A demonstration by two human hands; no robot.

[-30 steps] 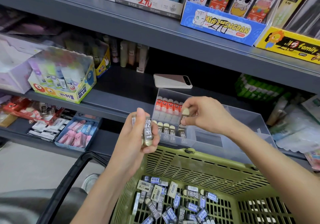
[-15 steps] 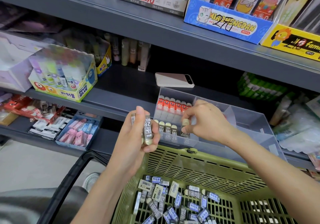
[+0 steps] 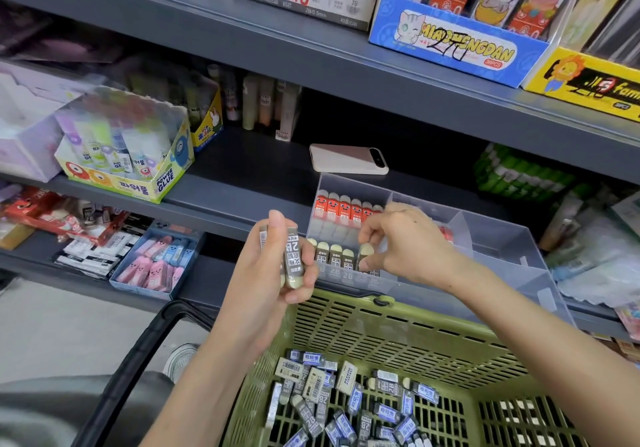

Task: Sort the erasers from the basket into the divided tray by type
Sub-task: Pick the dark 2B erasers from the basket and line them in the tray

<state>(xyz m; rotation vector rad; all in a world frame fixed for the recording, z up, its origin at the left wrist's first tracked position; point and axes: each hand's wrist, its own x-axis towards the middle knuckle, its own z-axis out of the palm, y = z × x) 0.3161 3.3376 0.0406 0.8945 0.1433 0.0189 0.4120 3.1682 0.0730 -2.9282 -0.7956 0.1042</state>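
1. Here, the right grip (image 3: 405, 242) pinches one eraser (image 3: 365, 252) — long axis upright — at the front row's (image 3: 336, 256) end in the tray (image 3: 502, 238).
2. Left grip (image 3: 273, 273), clamped round matching erasers (image 3: 292, 256), stands just left of it.

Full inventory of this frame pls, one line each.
basket: one, olive green, bottom centre.
loose erasers: many, grey and blue sleeves, in the basket.
divided tray: one, clear, on the shelf behind the basket.
red-sleeved erasers: one row, red and white, tray's back left.
tray 2B erasers: four visible, dark sleeves with cream tips, before the red row.
phone: one, pale, shelf behind the tray.
glue-stick box: one, multicoloured, shelf left.
blue cat box: one, blue, top shelf.
left hand: over the basket, grips a 2B eraser bundle, at least two.
right hand: at the tray, pinches one cream-tipped eraser at the front row's end.
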